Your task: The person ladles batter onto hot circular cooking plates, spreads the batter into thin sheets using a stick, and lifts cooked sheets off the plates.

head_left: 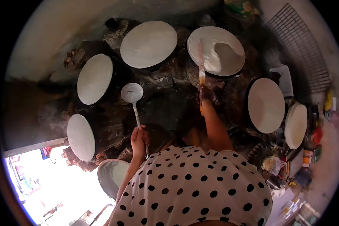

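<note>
My left hand (pixel 138 138) is closed around the handle of a ladle (pixel 132 93), whose bowl is coated white and hangs above the dark gap between the griddles. My right hand (pixel 206 95) grips a long flat spatula (pixel 201 62) with a yellow-orange handle. The spatula's far end lies over a round griddle (pixel 229 54) at the upper right. White batter (pixel 213 62) covers most of that griddle, thick near the blade, and a curved greyish patch shows on its right side. Left of it, another round griddle (pixel 148 44) carries an even white layer.
White-topped round griddles (pixel 95 79) (pixel 81 137) curve down the left; another (pixel 266 105) stands right. A pale round stack (pixel 295 126) sits beyond it. A large bowl (pixel 104 184) of white liquid is at lower left. A wire rack (pixel 301 45) leans by the right wall.
</note>
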Demonstrator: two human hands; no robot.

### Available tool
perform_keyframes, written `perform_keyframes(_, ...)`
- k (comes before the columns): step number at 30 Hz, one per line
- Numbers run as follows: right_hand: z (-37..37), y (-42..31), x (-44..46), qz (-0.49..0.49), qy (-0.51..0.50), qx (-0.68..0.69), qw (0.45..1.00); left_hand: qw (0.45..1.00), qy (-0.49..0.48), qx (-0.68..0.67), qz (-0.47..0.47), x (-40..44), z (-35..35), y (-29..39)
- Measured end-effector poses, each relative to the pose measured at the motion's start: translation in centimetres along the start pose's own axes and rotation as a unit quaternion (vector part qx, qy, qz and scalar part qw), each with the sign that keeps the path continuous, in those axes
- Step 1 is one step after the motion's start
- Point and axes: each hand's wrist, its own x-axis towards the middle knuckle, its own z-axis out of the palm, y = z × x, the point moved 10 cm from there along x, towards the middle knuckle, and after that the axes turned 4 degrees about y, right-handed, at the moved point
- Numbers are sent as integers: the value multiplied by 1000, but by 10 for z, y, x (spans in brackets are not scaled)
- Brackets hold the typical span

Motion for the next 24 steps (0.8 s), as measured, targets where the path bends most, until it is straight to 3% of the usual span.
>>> perform_keyframes(3, -68, 34, 44, -55, 1, 37, 998, 1000, -17, 0, -3, 4, 1, 2)
perform_keyframes(5, -126, 42, 107, -191, 182, -194, 945, 999, -33, -12, 3, 8, 5, -1)
perform_keyframes(10, -99, -42, 31, -349, 199, -232, 886, 998, -53, -15, 11, 6, 26, 4)
perform_keyframes(11, -83, -42, 28, -325, 156, -192, 913, 998, -56, -12, 5, 5, 31, 4)
perform_keyframes(12, -57, -21, 31, -219, 18, -75, 973, 998, -58, -8, -2, 4, 36, 3)
perform_keyframes(14, -20, 21, 7, 16, -214, 96, 972, 998, -58, 15, 1, 4, 44, 5)
perform_keyframes(20, -181, -2, 64, -64, -71, 45, 994, 999, -46, 19, 5, 1, 70, 6)
perform_keyframes(24, -191, -33, 104, -158, 19, -12, 987, 998, -54, 28, 6, 0, 95, 2)
